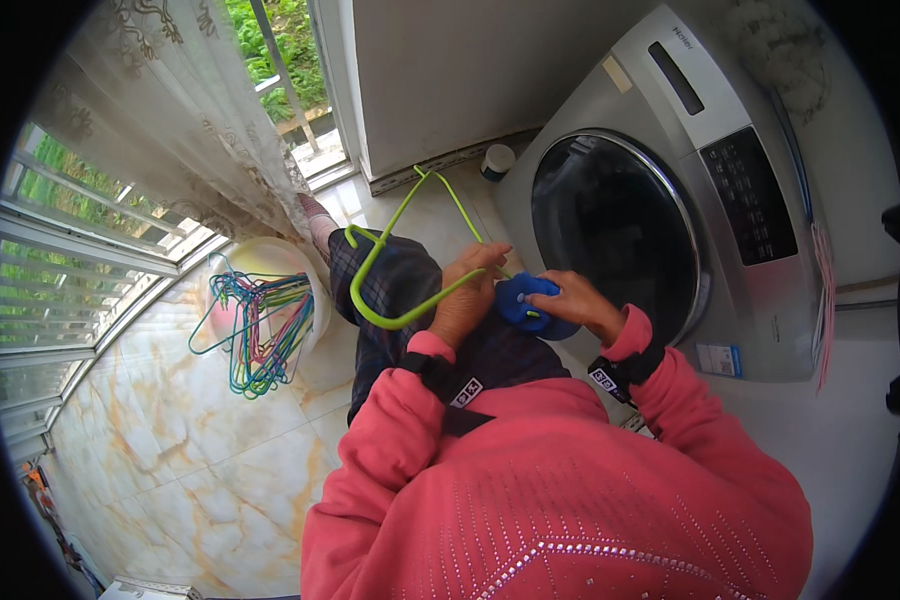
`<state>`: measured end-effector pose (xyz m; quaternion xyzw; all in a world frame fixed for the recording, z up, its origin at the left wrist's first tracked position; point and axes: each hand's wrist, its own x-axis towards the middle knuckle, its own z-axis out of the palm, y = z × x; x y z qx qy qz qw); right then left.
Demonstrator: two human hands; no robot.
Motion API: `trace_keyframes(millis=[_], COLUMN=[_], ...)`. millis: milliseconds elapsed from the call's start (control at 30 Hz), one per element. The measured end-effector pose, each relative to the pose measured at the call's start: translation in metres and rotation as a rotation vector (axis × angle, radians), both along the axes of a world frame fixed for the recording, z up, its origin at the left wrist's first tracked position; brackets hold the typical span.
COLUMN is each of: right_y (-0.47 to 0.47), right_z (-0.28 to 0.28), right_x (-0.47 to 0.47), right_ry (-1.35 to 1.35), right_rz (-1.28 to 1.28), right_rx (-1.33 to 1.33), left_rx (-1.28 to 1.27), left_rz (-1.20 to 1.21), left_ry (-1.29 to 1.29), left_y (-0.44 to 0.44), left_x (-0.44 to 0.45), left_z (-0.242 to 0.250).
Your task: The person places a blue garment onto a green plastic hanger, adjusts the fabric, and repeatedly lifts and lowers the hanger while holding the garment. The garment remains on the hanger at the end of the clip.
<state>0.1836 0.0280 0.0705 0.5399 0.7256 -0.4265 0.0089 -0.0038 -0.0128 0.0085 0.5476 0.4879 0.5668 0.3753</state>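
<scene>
My left hand (pixel 466 292) is closed around a lime-green clothes hanger (pixel 390 322), whose hook points to the upper left over my lap. Bunched blue cloth (pixel 525 300) lies against the hanger's right end, just right of that hand. My right hand (pixel 577 301) pinches this cloth between thumb and fingers. A small light spot and a bit of green show on the cloth; whether the green is part of the hanger cannot be told.
At the left, a round pale tub (pixel 319 300) holds many coloured hangers (pixel 259 315). A front-loading Haier washing machine (pixel 615 232) stands close on the right. A small lidded container (pixel 497 162) sits by the wall. A patterned curtain (pixel 172 112) hangs before barred windows.
</scene>
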Motion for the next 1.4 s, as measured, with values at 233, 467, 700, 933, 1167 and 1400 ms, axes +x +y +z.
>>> trace_keyframes(millis=[233,467,700,933,1167,1400], right_y=[0.0,-0.014,0.004,0.02,0.006,0.009], right_z=[0.006,0.049,0.142,0.159,0.11,0.066], right_x=[-0.003,-0.006,0.012,-0.028,-0.109,-0.119], right_ry=[-0.05,0.13,0.568,0.79,0.798,0.614], right_rz=[0.046,0.141,-0.146,-0.118,0.15,0.163], right_rx=[0.282,0.336,0.171,0.448,0.455,0.552], left_rx=[0.127,0.047,-0.062,0.161,0.19,-0.005], left_rz=[0.07,0.125,0.119,0.077,0.093,0.037], left_ry=[0.145,0.162,0.083,0.265,0.017,0.24], left_y=[-0.001,0.005,0.009,0.01,0.012,0.008], left_x=[0.002,0.003,0.006,0.002,0.01,0.006], left_z=[-0.001,-0.01,-0.022,-0.023,-0.009,-0.043])
